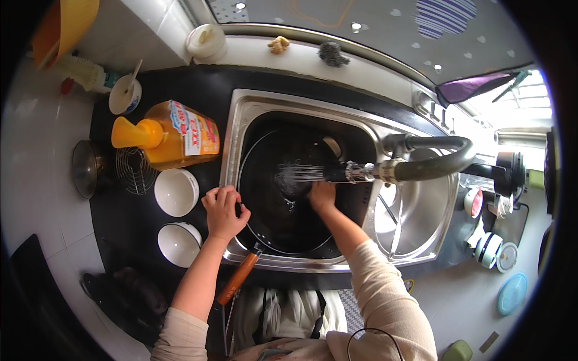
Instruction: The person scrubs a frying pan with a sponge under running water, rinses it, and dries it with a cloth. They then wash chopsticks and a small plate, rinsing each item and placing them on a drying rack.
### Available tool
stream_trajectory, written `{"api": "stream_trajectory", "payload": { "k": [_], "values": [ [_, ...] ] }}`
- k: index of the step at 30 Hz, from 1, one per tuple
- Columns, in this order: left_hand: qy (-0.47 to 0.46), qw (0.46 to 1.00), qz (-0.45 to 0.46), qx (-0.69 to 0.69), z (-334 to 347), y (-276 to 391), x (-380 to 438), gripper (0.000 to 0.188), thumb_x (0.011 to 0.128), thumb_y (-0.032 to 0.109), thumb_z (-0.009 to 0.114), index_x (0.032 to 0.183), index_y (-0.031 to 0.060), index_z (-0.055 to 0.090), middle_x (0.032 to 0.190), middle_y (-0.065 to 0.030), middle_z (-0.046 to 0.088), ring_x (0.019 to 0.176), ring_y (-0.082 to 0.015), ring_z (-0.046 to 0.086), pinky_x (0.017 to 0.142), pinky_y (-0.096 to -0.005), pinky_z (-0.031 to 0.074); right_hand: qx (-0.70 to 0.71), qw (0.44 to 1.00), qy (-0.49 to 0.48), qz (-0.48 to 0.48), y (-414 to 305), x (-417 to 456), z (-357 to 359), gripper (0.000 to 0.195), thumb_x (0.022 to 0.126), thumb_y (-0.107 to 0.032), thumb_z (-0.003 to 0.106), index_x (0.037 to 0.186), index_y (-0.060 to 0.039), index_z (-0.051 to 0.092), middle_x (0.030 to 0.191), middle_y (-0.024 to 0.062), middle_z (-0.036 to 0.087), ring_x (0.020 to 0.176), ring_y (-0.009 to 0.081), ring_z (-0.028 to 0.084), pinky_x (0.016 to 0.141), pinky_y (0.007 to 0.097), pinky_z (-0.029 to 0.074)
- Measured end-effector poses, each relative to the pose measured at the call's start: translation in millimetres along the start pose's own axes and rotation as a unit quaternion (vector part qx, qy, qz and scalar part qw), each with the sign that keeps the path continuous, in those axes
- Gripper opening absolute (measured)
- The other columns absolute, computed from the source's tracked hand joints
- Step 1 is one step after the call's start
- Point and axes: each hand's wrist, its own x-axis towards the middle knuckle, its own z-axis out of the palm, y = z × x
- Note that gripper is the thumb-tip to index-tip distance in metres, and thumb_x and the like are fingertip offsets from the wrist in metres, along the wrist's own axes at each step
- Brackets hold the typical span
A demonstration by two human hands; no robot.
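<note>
A black wok (289, 225) with a wooden handle (238, 278) lies in the left basin of a steel sink, with water in it. Water sprays into the wok from the head of a gooseneck faucet (424, 169). My left hand (226, 212) is at the sink's left edge, its fingertips at the wok's rim; whether it grips the rim is unclear. My right hand (323, 196) reaches down into the wok, partly hidden beneath the faucet head, and its fingers cannot be made out. Two white bowls (177, 192) stand left of the sink.
A large orange detergent bottle (180, 135), a wire rack (135, 171) and a small bowl (125, 94) are on the left counter. A steel basin (417, 212) lies to the right. Ginger (278, 45) and a scouring pad (333, 54) rest on the ledge behind.
</note>
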Motion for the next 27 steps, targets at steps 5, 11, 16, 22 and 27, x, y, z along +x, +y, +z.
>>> {"api": "stream_trajectory", "payload": {
  "k": [5, 11, 16, 22, 27],
  "values": [
    [0.005, 1.000, 0.003, 0.016, 0.5, -4.9, -0.9, 0.030, 0.060, 0.014, 0.065, 0.083, 0.0143, 0.047, 0.098, 0.0002, 0.049, 0.098, -0.0257, 0.044, 0.082, -0.0410, 0.033, 0.128, 0.985, 0.084, 0.078, -40.3, 82.9, -17.1, 0.035, 0.075, -0.015, 0.057, 0.107, -0.0028, 0.052, 0.104, 0.0179, 0.050, 0.100, 0.0354, 0.049, 0.083, 0.0484, 0.040],
    [0.009, 1.000, 0.014, 0.019, 3.2, -2.3, 1.3, 0.029, 0.060, 0.015, 0.065, 0.083, 0.0139, 0.047, 0.097, 0.0001, 0.049, 0.097, -0.0256, 0.044, 0.081, -0.0411, 0.033, 0.539, 0.838, 0.073, -0.052, -131.9, 59.1, -61.6, 0.026, 0.072, -0.013, 0.056, 0.097, -0.0047, 0.051, 0.099, 0.0157, 0.048, 0.098, 0.0338, 0.045, 0.083, 0.0437, 0.039],
    [0.014, 1.000, 0.004, 0.021, -0.2, -5.4, -2.9, 0.029, 0.061, 0.015, 0.064, 0.084, 0.0138, 0.047, 0.098, -0.0002, 0.050, 0.097, -0.0260, 0.045, 0.081, -0.0414, 0.033, 0.707, 0.647, -0.232, -0.169, -109.2, -48.7, -118.9, 0.019, 0.079, -0.008, 0.055, 0.096, -0.0041, 0.052, 0.092, 0.0073, 0.048, 0.089, 0.0182, 0.047, 0.082, 0.0300, 0.039],
    [0.008, 1.000, 0.008, 0.027, 1.3, -3.6, -2.7, 0.031, 0.060, 0.015, 0.065, 0.084, 0.0141, 0.047, 0.098, -0.0004, 0.049, 0.098, -0.0260, 0.044, 0.081, -0.0417, 0.033, 0.652, 0.727, -0.146, -0.155, -104.9, -85.0, -172.0, 0.022, 0.077, -0.009, 0.069, 0.088, -0.0034, 0.050, 0.082, 0.0087, 0.050, 0.077, 0.0212, 0.051, 0.071, 0.0300, 0.043],
    [0.004, 1.000, 0.009, 0.027, 0.5, -2.9, -1.1, 0.032, 0.059, 0.014, 0.066, 0.084, 0.0144, 0.047, 0.099, -0.0005, 0.048, 0.099, -0.0260, 0.043, 0.081, -0.0418, 0.033, 0.651, 0.747, -0.096, -0.089, -120.2, -87.7, -173.8, 0.027, 0.076, -0.014, 0.071, 0.086, -0.0029, 0.049, 0.081, 0.0107, 0.050, 0.075, 0.0257, 0.052, 0.068, 0.0322, 0.044]
  ]
}}
